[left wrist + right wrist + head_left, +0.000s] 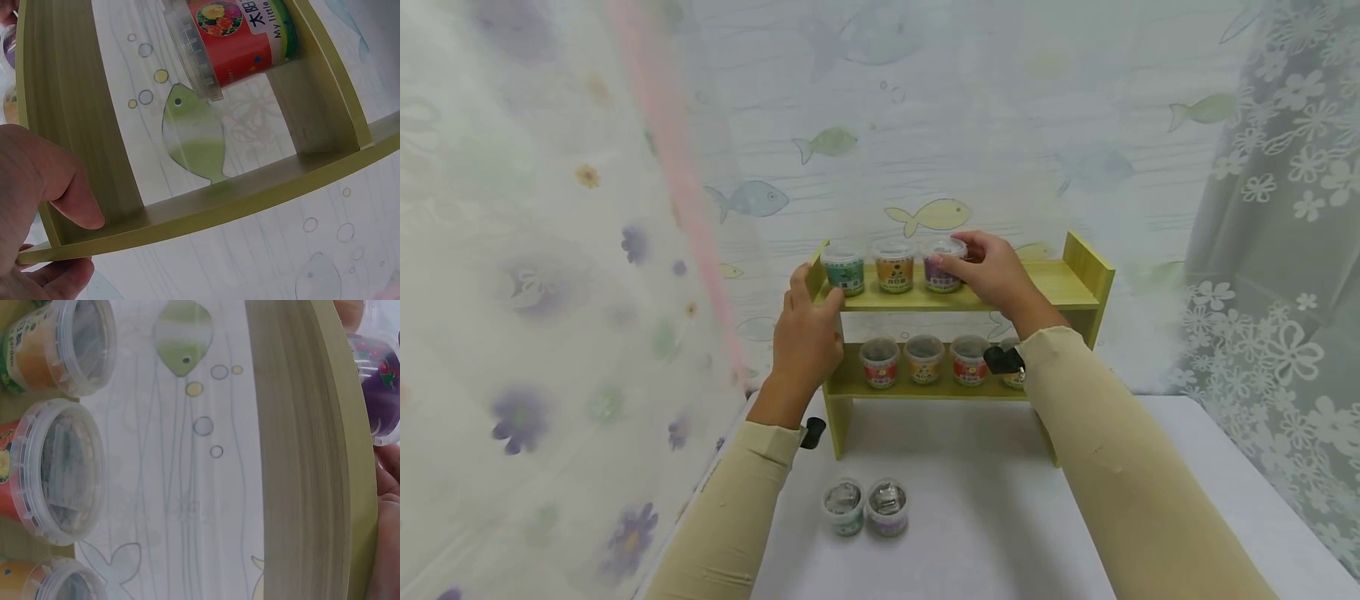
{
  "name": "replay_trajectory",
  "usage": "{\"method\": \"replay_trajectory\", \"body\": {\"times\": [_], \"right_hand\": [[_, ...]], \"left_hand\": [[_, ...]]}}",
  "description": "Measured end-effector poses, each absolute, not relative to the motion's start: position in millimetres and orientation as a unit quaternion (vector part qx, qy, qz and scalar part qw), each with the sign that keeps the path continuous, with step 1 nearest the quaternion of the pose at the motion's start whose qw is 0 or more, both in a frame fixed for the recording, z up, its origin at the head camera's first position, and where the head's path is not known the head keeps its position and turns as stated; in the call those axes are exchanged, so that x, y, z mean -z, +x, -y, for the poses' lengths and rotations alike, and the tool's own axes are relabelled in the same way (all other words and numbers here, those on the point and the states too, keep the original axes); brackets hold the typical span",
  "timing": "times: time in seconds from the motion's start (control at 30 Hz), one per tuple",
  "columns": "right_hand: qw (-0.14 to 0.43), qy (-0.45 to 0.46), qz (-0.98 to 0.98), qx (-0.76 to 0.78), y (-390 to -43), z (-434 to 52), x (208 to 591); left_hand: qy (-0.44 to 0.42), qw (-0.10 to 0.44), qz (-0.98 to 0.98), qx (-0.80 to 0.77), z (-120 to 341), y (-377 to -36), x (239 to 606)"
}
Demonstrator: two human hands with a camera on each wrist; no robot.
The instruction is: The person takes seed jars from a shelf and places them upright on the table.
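Observation:
A yellow-green wooden shelf [1045, 287] with two tiers stands on the white table. My right hand [996, 271] grips a purple-labelled plastic tub [943, 279] on the top tier, at the right end of a row. Beside it are an orange-labelled tub [895, 273] and a teal-labelled tub [846, 273]. My left hand [808, 337] holds the shelf's left side panel. In the left wrist view its thumb [81, 200] lies inside the panel [187, 215] and other fingers outside. The right wrist view shows only part of the right hand [389, 512] at its edge.
Several clear-lidded tubs, among them a red-labelled one [880, 364], line the lower tier; my right sleeve partly covers the rightmost. Two tubs with foil packets, one teal [847, 523] and one purple [889, 525], stand in front on the table [970, 533]. A fish-patterned curtain [1000, 108] hangs behind.

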State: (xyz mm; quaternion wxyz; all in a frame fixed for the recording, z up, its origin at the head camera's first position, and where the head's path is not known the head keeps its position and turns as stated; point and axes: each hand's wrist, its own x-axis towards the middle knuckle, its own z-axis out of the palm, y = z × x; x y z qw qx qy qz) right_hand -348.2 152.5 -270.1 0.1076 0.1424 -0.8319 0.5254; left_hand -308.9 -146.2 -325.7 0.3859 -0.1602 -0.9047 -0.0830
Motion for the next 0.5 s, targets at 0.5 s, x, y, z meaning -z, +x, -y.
{"method": "replay_trajectory", "body": {"times": [0.5], "right_hand": [[0.120,0.130,0.828,-0.532,-340.5,-149.9,269.5]], "left_hand": [[-0.164,0.388,0.903,0.082,149.3,-309.3,326.8]]}}
